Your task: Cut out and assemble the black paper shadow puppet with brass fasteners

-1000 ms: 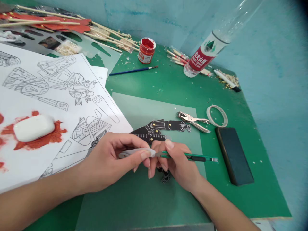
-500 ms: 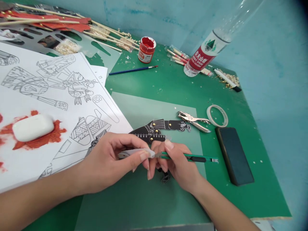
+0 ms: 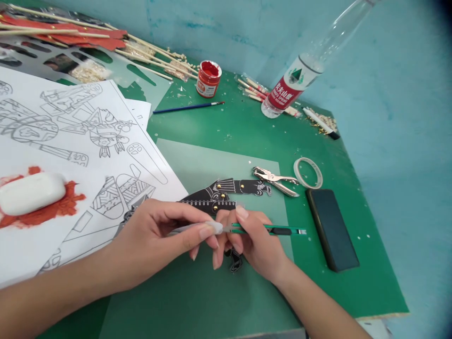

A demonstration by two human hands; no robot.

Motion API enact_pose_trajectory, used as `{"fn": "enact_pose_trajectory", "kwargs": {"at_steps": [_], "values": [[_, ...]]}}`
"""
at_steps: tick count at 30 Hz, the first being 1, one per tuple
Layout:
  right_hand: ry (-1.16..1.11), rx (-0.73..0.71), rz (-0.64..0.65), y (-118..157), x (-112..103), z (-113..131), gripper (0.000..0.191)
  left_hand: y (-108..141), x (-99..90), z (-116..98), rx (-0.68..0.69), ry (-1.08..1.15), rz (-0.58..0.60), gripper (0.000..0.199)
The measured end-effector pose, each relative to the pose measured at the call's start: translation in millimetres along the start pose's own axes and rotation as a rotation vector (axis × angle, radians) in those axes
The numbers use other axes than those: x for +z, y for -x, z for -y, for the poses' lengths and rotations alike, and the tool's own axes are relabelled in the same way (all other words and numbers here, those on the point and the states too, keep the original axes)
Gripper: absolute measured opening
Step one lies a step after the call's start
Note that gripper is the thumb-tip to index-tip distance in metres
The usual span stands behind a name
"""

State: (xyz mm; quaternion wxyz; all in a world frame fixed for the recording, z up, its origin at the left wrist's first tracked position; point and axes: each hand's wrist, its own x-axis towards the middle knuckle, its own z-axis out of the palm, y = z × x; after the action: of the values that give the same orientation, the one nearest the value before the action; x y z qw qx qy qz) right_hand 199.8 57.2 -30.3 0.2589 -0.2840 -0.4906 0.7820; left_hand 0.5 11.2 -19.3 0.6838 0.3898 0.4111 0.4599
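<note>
My right hand (image 3: 256, 240) is closed around a slim green utility knife (image 3: 278, 230); its black slider and pale tail end point right. Between the thumb and fingers of my left hand (image 3: 169, 240) is a slim pale grey piece (image 3: 215, 227), whose kind I cannot make out. Its tip meets or nearly meets the left end of the knife, and the fingers partly hide that spot. Just beyond my hands, a black jointed paper figure (image 3: 226, 188) with gold fasteners lies on a translucent sheet (image 3: 197, 155). Part of the figure is covered by my hands.
At right lie a phone (image 3: 332, 230), a tape roll (image 3: 320, 175) and a hole punch (image 3: 273, 181). Behind stand a red paint jar (image 3: 208, 84) and a tilted bottle (image 3: 286, 92), with a paintbrush (image 3: 187, 108) nearby. Printed drawings (image 3: 141, 127) and a white case (image 3: 31, 193) are left.
The view has turned slightly, so the table items appear farther left. Both hands keep nearly the same hold, with the grey piece and the knife still end to end.
</note>
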Motion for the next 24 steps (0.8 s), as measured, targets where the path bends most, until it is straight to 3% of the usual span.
{"fn": "enact_pose_trajectory", "kwargs": {"at_steps": [24], "values": [[0.058,0.029,0.003,0.8,2.9,3.1,0.055,0.5,-1.2,-1.2,-0.026,-0.125,-0.023,0.016]]}}
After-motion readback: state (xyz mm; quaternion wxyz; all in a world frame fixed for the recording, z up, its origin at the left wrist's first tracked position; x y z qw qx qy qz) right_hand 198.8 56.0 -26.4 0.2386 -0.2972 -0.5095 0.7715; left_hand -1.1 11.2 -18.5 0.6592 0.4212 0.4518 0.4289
